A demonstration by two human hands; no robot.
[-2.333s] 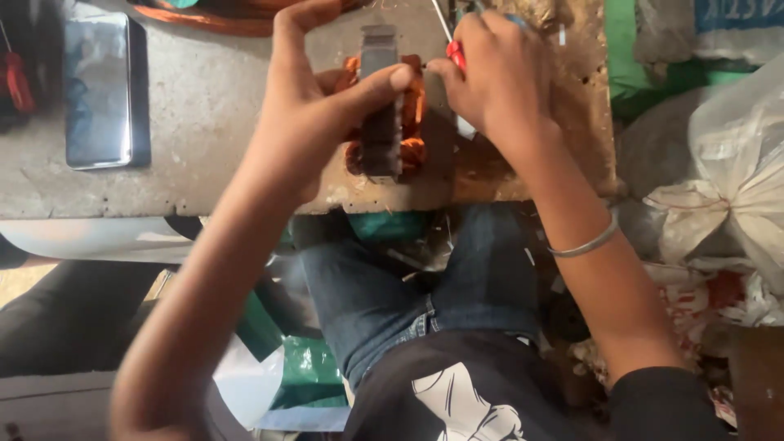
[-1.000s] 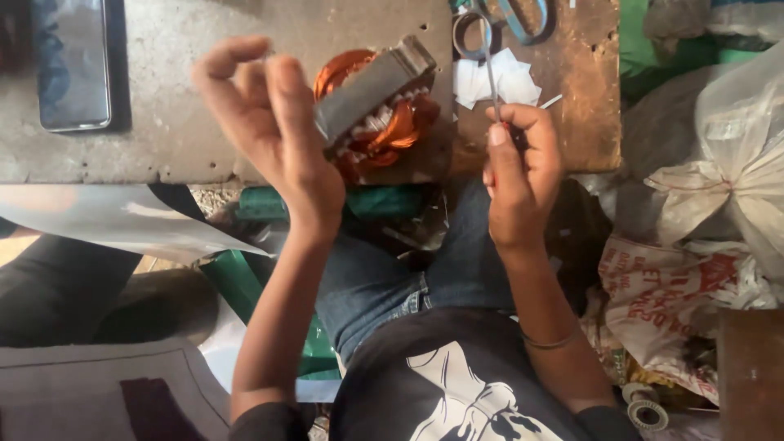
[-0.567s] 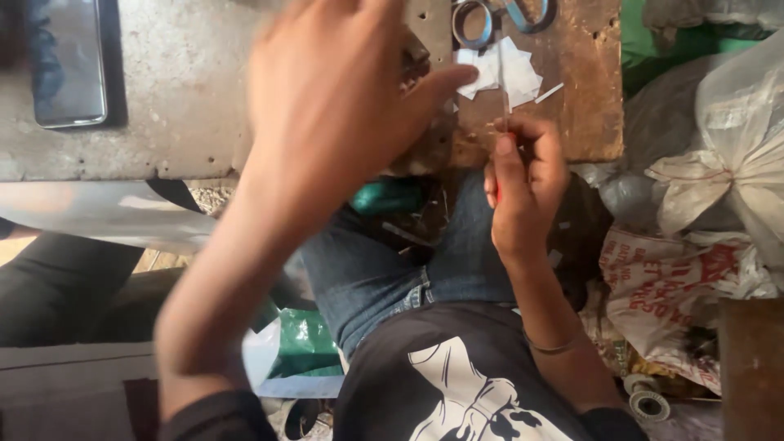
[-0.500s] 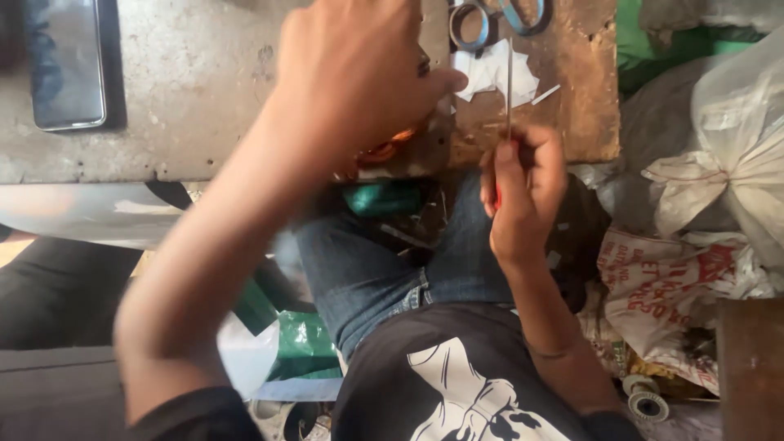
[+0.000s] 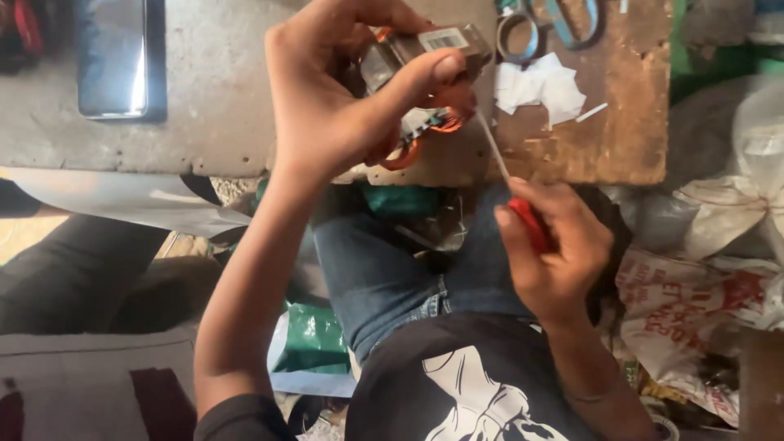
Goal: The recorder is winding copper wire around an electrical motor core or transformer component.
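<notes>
Seated at a low workbench [image 5: 204,139], a person grips a red-handled screwdriver [image 5: 531,224] in the right hand [image 5: 555,253], fingers closed around the handle, its thin shaft angled up to the copper windings of a small motor coil [image 5: 425,82]. The left hand [image 5: 343,98] clamps that coil, thumb pressed across its metal core, just above the bench edge. Beyond lie white paper scraps [image 5: 543,82], scissors [image 5: 547,20] and, far left, a phone [image 5: 114,57].
</notes>
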